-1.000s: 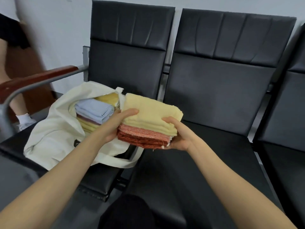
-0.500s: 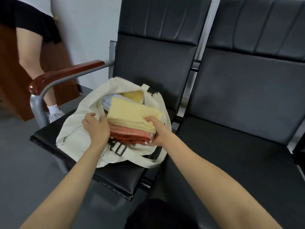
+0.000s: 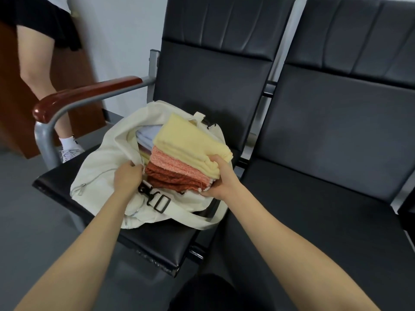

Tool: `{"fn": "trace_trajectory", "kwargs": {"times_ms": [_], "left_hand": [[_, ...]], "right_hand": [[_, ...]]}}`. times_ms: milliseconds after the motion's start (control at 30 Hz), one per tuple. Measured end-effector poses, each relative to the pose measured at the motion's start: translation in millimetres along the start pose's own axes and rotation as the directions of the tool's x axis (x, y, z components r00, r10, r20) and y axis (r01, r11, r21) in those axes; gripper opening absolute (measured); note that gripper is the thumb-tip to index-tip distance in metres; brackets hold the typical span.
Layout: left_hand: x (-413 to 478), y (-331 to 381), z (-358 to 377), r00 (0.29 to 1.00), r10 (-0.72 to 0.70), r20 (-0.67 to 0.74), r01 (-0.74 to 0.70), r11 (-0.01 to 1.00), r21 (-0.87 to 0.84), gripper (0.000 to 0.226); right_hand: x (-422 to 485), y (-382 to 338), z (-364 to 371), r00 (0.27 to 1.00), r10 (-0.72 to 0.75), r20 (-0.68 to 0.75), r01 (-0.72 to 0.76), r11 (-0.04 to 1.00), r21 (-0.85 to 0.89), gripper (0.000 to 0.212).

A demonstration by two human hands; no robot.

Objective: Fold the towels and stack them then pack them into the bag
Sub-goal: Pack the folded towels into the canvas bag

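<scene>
Bag on the left seat, towel stack in its mouth

The bag (image 3: pixel 101 167) lies on the left seat (image 3: pixel 157 243) of a row of chairs, right of the armrest (image 3: pixel 89 90). The stack of folded towels (image 3: pixel 186 158) sits in the bag's open mouth, toward its right side. Other folded towels (image 3: pixel 147 136) lie inside, behind and left of the stack. The left hand (image 3: pixel 128 178) grips the bag's near rim just left of the stack, and the right hand (image 3: pixel 221 178) holds the stack's near right corner. The strap buckle (image 3: pixel 160 203) lies on the bag's front, before the stack. The right seat (image 3: pixel 314 209) adjoins on the right. A second person's leg (image 3: pixel 40 70) stands left of the armrest.
</scene>
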State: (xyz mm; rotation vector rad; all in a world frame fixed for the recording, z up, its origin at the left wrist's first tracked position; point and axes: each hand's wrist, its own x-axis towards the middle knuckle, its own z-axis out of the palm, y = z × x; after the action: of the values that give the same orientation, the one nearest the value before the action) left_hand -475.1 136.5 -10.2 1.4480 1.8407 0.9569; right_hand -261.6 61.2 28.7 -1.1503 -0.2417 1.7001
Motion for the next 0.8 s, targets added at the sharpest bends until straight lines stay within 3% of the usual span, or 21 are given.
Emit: {"fn": "trace_trajectory", "kwargs": {"times_ms": [133,267,533,600,700,800], "left_hand": [[-17,7,-33,0.968,0.105,-0.227,-0.144,0.976,-0.163,0.028],[-28,10,-54,0.926,0.12,-0.358,-0.222,0.94,-0.26,0.028],[-28,6,-41,0.956,0.128,-0.264,-0.208,0.931,-0.299,0.026],[-28,8,-36,0.958,0.123,-0.26,-0.208,0.92,-0.331,0.027],[-23,12,-35,0.951,0.109,-0.288,-0.216,0.903,-0.372,0.03],[-19,12,-37,0.945,0.095,-0.314,-0.229,0.876,-0.424,0.023]], "right_hand": [[-3,-1,21,0.993,0.051,0.11,-0.059,0.996,0.073,0.057],[-5,-16,58,0.981,0.022,0.191,-0.029,0.999,0.035,0.038],[19,17,59,0.99,0.128,-0.058,-0.14,0.931,-0.336,0.026],[23,20,61,0.991,0.101,-0.092,-0.128,0.924,-0.361,0.034],[19,12,80,0.992,0.113,-0.049,-0.122,0.947,-0.298,0.022],[25,19,96,0.996,0.085,-0.038,-0.093,0.929,-0.357,0.032]]}}
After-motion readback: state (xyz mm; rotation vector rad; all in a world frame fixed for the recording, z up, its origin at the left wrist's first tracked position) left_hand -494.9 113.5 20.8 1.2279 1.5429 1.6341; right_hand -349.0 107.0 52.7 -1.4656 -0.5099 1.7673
